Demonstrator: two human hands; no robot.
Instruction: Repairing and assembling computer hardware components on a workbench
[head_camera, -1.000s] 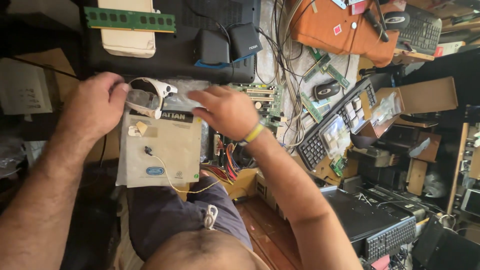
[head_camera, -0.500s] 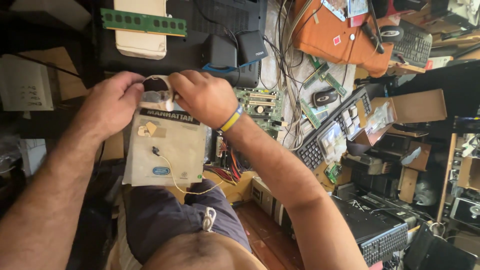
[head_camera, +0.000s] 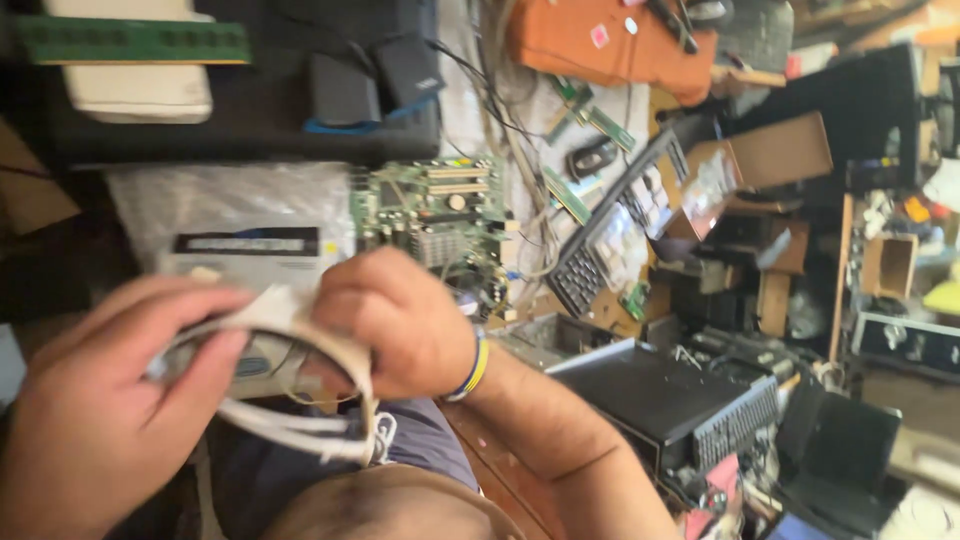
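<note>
Coiling white cable (head_camera: 300, 400) was step in hand, judged from loops; cable sat over lap, between both hands. Left hand (head_camera: 95, 420) closed on loop end; right hand (head_camera: 400, 325) pinched bundle. Securing coil likely called for firm hold. Beyond: white box (head_camera: 250, 262) with black label strip, green circuit board (head_camera: 435, 215), orange case (head_camera: 610, 45).
</note>
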